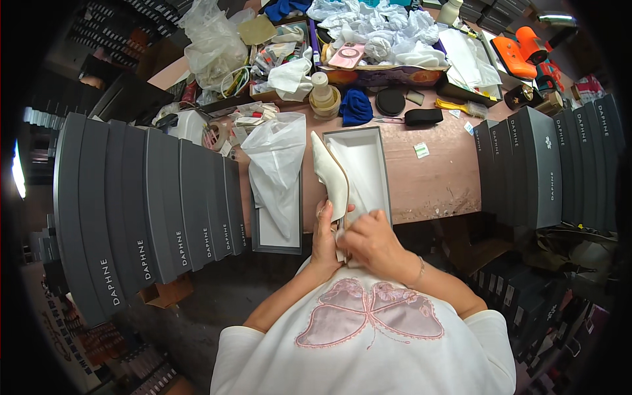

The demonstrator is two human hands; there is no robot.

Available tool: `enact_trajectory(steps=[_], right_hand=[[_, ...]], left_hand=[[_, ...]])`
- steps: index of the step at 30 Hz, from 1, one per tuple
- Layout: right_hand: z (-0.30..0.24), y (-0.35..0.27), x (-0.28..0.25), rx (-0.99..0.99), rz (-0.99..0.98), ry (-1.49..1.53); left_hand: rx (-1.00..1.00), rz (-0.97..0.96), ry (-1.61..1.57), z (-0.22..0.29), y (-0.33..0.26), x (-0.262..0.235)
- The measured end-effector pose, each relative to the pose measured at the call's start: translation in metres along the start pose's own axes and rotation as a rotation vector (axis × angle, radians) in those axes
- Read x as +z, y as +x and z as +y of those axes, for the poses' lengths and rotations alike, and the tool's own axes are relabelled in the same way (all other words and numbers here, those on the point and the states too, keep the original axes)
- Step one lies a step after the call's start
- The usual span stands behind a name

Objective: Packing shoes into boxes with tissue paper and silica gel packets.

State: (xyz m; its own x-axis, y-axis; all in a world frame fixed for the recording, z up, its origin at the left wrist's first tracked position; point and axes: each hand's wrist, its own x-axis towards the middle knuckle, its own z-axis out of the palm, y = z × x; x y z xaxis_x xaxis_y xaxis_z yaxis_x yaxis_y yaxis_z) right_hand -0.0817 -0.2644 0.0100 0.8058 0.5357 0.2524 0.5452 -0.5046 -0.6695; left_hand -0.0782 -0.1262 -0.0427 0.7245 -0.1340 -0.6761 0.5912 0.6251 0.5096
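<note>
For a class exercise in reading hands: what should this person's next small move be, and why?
Perhaps a light pass of the right hand along the heel end, since it is curled close there while the left hand supports the white shoe.

This seems to be a shoe workshop or packing room: a white shoe is seen at a desk with crumpled paper and a brush, and many grey boxes stand along both sides.
</note>
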Motion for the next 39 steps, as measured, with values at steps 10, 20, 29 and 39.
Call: enact_trajectory(steps=[10,20,29,39], right_hand=[[0.018,0.013,0.007,0.054,0.171,-0.005],[0.019,-0.026,-0.044,0.555,0.217,0.880],[-0.013,-0.019,-0.024,0.426,0.123,0.658],[-0.008,-0.008,0.016,-0.042,0.172,0.133]], left_hand=[[-0.125,0.030,-0.189,0.019,-0.019,0.037],[0.016,-0.271,-0.098,0.030,0.007,-0.002],[0.034,-0.197,-0.062,0.029,0.008,0.001],[0.098,-0.032,0.048,0.012,0.009,-0.005]])
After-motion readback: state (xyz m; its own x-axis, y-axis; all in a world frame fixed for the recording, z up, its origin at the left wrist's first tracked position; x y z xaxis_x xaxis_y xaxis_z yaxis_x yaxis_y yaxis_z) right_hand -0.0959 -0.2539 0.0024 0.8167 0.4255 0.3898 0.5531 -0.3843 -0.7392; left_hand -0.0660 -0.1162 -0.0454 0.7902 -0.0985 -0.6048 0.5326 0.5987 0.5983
